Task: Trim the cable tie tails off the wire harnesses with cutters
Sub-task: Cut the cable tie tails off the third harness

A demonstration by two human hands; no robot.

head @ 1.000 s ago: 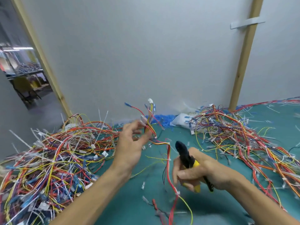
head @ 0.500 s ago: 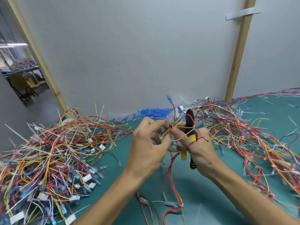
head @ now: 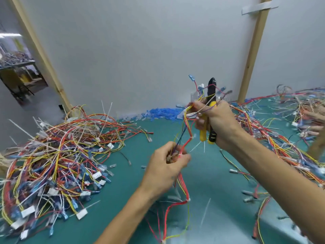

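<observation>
My right hand (head: 217, 120) is raised above the table and grips the yellow-and-black cutters (head: 210, 110) upright, black jaws pointing up. Its fingers also pinch the top end of a wire harness (head: 187, 136) of red, yellow and blue wires. The harness hangs down to my left hand (head: 167, 166), which grips it lower, near a white cable tie with tails (head: 197, 147) sticking out to the right. Below my left hand the wires trail down onto the green table (head: 133, 173).
A big heap of harnesses (head: 58, 159) with long white tie tails covers the table's left. Another heap (head: 274, 138) spreads along the right. Blue connectors (head: 158, 114) lie by the grey wall. Another person's hand (head: 314, 120) shows at the right edge. Loose cut tails dot the table.
My hands were together at the harness top half a second ago. Now my left hand has slid down along the wires and my right hand has lifted higher with the cutters.
</observation>
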